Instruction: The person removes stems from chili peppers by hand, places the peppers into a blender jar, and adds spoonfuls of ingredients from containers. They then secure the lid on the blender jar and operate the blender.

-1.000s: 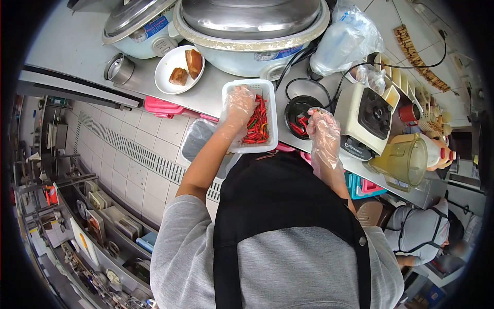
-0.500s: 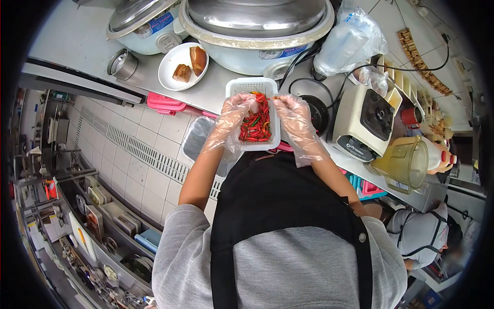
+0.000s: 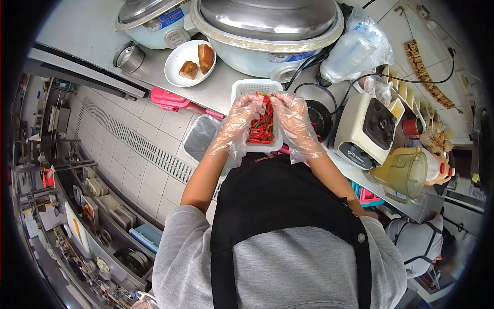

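Observation:
A white perforated plastic basket full of small red chili peppers, a few green among them, sits at the counter's front edge. Both my hands wear clear plastic gloves and are over its far half. My left hand has its fingers pinched at a chili pepper. Close beside it, my right hand also pinches, its fingertips at the same red pepper. The gloves partly hide the pepper and the basket's sides. To the right is a black round pan with a red bit at its edge.
Behind the basket stand a large rice cooker and a smaller one. A white bowl holds two brown chunks. On the right are a blender base, a blender jug and cords. Another person is at lower right.
My hands have come closer together over the basket, their fingertips now nearly meeting. The view has shifted slightly, so the counter things appear a little further right and lower.

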{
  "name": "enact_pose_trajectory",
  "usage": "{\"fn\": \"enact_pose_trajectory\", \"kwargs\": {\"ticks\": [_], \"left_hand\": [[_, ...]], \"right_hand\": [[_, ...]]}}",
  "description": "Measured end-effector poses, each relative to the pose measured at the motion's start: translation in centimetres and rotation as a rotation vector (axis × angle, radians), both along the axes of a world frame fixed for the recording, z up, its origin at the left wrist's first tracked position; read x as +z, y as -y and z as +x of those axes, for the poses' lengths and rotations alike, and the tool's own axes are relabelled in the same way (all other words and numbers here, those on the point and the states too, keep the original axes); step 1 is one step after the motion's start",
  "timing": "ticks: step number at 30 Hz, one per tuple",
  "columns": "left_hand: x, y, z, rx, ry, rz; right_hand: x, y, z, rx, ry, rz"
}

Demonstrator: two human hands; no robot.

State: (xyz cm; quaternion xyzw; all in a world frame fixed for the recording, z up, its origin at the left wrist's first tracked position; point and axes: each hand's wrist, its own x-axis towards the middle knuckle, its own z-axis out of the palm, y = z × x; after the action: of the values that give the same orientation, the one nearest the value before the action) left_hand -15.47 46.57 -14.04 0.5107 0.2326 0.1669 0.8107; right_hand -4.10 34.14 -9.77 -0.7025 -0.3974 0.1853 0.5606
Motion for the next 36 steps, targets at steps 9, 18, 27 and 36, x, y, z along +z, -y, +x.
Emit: {"fn": "enact_pose_trajectory", "kwargs": {"ticks": [9,18,27,36], "left_hand": [[1.5,0.6,0.6,0.093,-0.003,-0.126],[2.3,0.6,0.0,0.01,-0.053,-0.113],[3.2,1.0,-0.8,0.026,-0.058,-0.157],[1.6,2.3,-0.2,0.087,-0.005,-0.298]], "right_hand": [[0.9,0.5,0.4,0.062,0.108,-0.097],[-0.9,0.6,-0.2,0.071,-0.212,-0.099],[-0.6,1.4,-0.1,0.137,0.307,-0.069],[-2.8,1.0,-2.2,-0.099,-1.048,0.099]]}}
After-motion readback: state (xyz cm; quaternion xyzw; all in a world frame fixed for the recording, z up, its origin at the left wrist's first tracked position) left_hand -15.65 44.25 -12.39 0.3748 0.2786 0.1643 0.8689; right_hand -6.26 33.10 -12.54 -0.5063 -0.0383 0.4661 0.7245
